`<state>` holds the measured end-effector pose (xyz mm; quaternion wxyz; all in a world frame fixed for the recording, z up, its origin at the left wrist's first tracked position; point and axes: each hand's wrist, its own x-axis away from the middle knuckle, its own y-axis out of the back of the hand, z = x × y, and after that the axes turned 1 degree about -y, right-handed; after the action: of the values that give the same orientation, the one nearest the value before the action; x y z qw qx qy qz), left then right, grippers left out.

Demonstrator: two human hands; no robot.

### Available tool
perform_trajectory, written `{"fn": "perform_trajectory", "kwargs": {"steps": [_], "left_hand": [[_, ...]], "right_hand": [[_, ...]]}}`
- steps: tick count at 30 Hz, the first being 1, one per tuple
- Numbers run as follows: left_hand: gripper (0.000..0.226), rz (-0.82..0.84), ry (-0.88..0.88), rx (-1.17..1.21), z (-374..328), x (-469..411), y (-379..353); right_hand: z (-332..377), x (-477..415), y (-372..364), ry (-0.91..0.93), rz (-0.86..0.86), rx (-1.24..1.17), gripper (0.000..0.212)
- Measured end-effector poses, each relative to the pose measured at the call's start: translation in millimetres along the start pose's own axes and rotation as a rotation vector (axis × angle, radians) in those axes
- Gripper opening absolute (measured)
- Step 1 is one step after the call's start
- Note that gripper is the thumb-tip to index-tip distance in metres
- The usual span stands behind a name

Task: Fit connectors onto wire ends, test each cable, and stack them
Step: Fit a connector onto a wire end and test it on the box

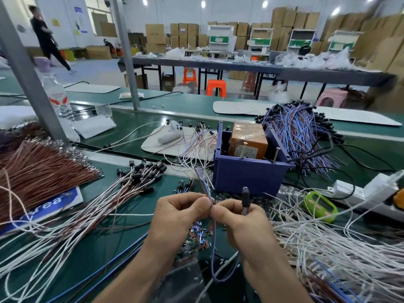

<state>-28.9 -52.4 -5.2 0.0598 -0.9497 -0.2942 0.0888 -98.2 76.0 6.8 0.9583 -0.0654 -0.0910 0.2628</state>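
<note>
My left hand (178, 212) and my right hand (238, 219) meet over the green bench and pinch a thin blue-violet wire (213, 248) between fingertips. Its free end sticks up toward the blue bin, and the rest loops down between my wrists. My right hand also grips a dark cylindrical connector (244, 196) that stands up from its fingers. Small loose metal terminals (197, 234) lie on the bench under my hands. A stack of finished blue and violet cables (299, 132) with black connectors lies behind the bin.
A blue bin (247, 173) holding an orange box (248, 138) stands just beyond my hands. White wires (328, 248) pile at right, brown wires (37, 169) at left, white cables with black connectors (140, 173) centre-left. A green device (320, 206) and power strip (371, 193) lie at right; a water bottle (58, 97) stands far left.
</note>
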Motion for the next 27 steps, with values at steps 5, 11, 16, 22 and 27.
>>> {"fn": "perform_trajectory", "kwargs": {"steps": [5,11,16,22,27], "left_hand": [[0.011,-0.056,-0.025,-0.058,0.8,-1.2,-16.1],[0.012,-0.031,0.071,-0.013,-4.9,-11.3,-37.8],[0.015,-0.089,0.097,0.086,-7.7,-22.9,-62.3],[0.030,-0.169,-0.015,0.058,-3.1,-37.8,-75.8],[0.025,-0.155,-0.017,0.040,8.2,-43.2,-75.7]], "right_hand": [[8.3,0.1,4.1,-0.009,-0.074,-0.029,0.021],[19.3,-1.2,20.7,0.032,-0.026,0.003,0.021],[18.7,-7.9,30.4,0.125,-0.234,0.117,0.019],[21.9,-13.3,40.2,0.134,-0.466,-0.066,0.021],[15.0,-18.9,38.7,0.134,-0.599,-0.231,0.020]]}}
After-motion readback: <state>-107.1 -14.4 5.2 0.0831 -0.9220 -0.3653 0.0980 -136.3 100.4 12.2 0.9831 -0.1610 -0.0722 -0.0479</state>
